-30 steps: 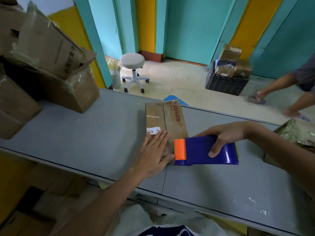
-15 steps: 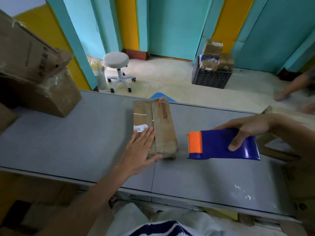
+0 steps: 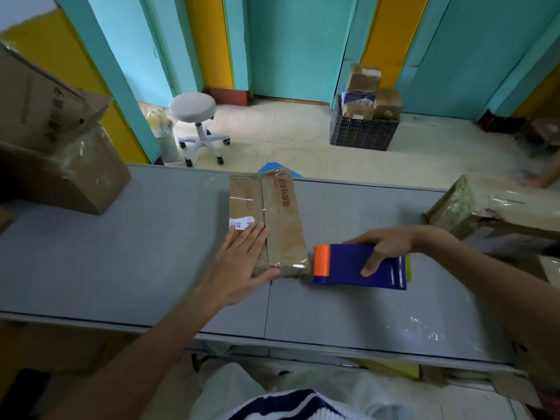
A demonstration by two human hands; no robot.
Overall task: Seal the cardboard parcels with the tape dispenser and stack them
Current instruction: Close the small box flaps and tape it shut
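As our right hand (image 3: pixel 385 242), fingers clamped on the tape dispenser (image 3: pixel 342 266), swings it back against the parcel (image 3: pixel 281 219), our left hand (image 3: pixel 239 265), fingers straight, pins it, likely for another strip.

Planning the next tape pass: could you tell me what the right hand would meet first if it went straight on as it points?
Probably the flat parcel: the right hand's tape dispenser aims its orange end at the near right corner.
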